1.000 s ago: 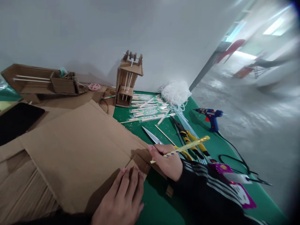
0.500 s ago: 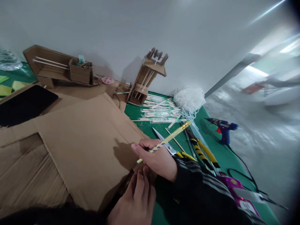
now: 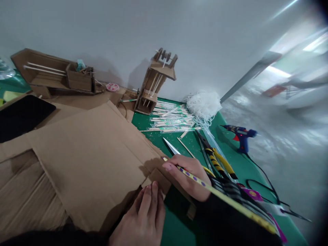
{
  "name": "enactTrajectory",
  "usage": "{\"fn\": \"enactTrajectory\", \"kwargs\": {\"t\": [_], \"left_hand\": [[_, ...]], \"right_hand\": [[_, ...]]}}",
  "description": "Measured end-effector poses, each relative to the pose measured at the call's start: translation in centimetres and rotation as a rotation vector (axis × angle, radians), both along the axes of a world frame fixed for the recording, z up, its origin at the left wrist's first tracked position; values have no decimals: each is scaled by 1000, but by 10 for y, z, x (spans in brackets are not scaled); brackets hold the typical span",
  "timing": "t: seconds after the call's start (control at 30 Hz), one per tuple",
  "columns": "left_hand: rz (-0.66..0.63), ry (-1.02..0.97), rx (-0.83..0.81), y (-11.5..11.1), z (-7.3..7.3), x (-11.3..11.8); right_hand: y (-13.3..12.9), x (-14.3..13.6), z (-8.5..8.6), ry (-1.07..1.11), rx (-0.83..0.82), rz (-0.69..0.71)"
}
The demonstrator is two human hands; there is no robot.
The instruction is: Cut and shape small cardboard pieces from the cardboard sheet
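My right hand (image 3: pixel 189 177) is closed round a yellow pencil with purple dots (image 3: pixel 220 194). Its tip is over the cardboard near the sheet's right edge, and the other end points down to the right. My left hand (image 3: pixel 143 213) lies with its fingers flat on a small cardboard piece (image 3: pixel 161 181), its thumb out of sight. That piece rests at the lower right corner of a large cardboard sheet (image 3: pixel 89 147). Partly hidden behind my right hand are scissors (image 3: pixel 171 146) with a silver blade.
Yellow-and-black pliers (image 3: pixel 217 160) and a blue glue gun (image 3: pixel 241 135) lie right on the green table (image 3: pixel 176 229). Farther back are wrapped wooden sticks (image 3: pixel 171 119), white string (image 3: pixel 203 106), and two cardboard constructions, one upright (image 3: pixel 153 83), one long (image 3: pixel 53 73). A black phone-like slab (image 3: pixel 28 114) lies left.
My right hand has shifted right, and the pencil has swung over so that its tip points up-left instead of down. More of the small cardboard piece shows. The view has moved slightly.
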State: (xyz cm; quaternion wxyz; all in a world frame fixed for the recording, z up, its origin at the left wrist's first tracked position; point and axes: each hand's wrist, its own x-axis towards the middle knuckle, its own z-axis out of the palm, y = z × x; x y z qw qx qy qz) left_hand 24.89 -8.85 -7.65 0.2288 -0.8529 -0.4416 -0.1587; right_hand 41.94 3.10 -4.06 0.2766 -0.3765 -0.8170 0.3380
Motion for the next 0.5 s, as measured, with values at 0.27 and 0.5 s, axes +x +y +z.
{"fn": "enactTrajectory", "kwargs": {"t": [0.27, 0.5], "left_hand": [[21, -35, -59, -5, -8, 0], [-29, 30, -202, -2, 7, -6]], "right_hand": [[-28, 47, -15, -325, 260, -141], [-38, 42, -22, -476, 204, -159]]}}
